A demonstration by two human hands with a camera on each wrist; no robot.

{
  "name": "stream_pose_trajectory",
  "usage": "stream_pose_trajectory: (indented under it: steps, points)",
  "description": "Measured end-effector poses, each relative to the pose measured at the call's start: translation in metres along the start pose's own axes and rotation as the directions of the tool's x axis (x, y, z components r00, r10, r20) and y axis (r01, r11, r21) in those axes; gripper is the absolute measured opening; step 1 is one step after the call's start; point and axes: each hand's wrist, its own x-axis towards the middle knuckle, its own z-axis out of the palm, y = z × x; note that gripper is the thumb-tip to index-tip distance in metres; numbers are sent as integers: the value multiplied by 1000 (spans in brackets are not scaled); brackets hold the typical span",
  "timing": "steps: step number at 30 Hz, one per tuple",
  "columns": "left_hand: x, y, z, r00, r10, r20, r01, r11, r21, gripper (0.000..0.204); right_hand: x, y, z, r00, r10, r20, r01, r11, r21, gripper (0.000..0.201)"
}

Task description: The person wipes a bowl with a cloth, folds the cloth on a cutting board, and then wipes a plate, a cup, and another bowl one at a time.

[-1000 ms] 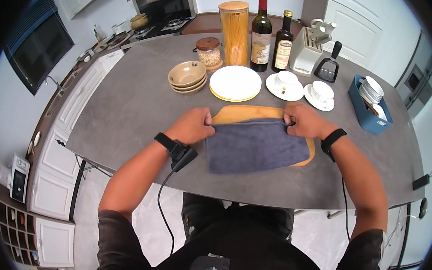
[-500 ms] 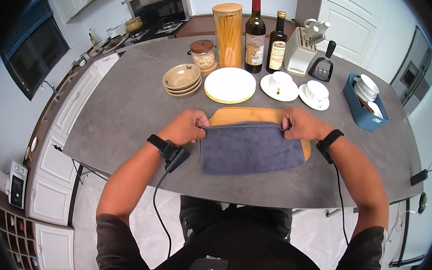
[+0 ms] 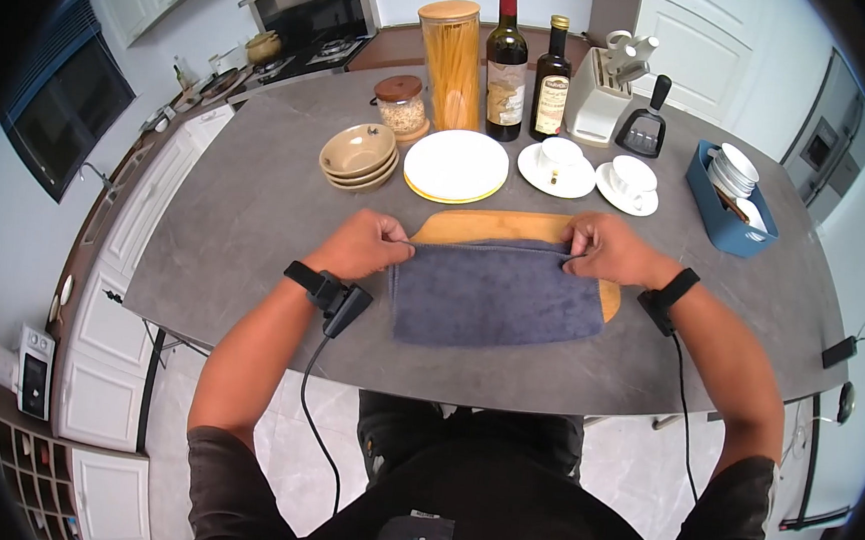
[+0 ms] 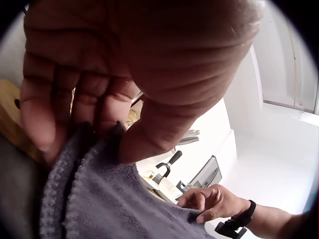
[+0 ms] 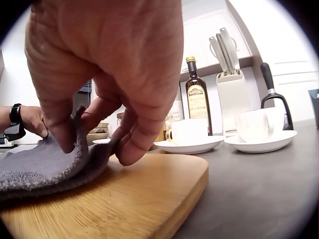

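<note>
A grey-blue cloth [image 3: 496,300], folded in layers, lies over a wooden cutting board [image 3: 496,226] and hides most of it. My left hand [image 3: 366,245] pinches the cloth's far left corner between thumb and fingers; two stitched edges show beneath the thumb in the left wrist view. At the far right corner, my right hand [image 3: 609,250] pinches the cloth too. In the right wrist view its thumb and fingers [image 5: 132,149] hold the upper layer lifted, close over the board. The board's far edge and right end stick out from under the cloth.
Behind the board stand stacked brown bowls [image 3: 358,154], white plates [image 3: 457,164] and two cups on saucers [image 3: 557,173]. Farther back are a spaghetti jar [image 3: 451,66], a wine bottle [image 3: 506,85], a second dark bottle [image 3: 552,88] and a knife block [image 3: 598,101]. A blue bin [image 3: 732,216] with dishes sits right.
Both hands keep their pinch on the cloth. The cloth has shifted slightly toward the left, its far edge drawn straighter between the hands. The whole head view has also moved a little.
</note>
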Motion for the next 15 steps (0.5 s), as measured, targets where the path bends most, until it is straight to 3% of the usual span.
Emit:
stream_pose_trajectory:
  steps: [2, 5, 7, 11, 13, 15]
  points:
    - [-1, -1, -3, 998, 59, -25, -56, 992, 113, 8, -4, -4, -1, 998, -39, -49, 38, 999, -23, 25]
    - [2, -11, -5, 998, 60, -6, -60, 997, 48, 8, -11, -9, -2, 992, 75, -104, -61, 990, 130, 31]
    - [2, -15, -4, 998, 69, 2, -69, 997, -23, 9, -14, -10, -4, 968, 235, -85, -201, 935, 294, 36]
    - [5, -26, -4, 995, 91, 31, -83, 978, -190, 11, -14, 0, 1, 968, 208, -144, -158, 941, 299, 37]
    - [5, -24, -6, 998, 57, 41, -51, 990, -128, 12, -12, 5, 2, 985, 79, -150, -63, 992, 110, 30]
    - [2, -17, -7, 999, 22, 43, -20, 998, -65, 13, -5, -5, 4, 981, 113, -157, -90, 985, 149, 26]
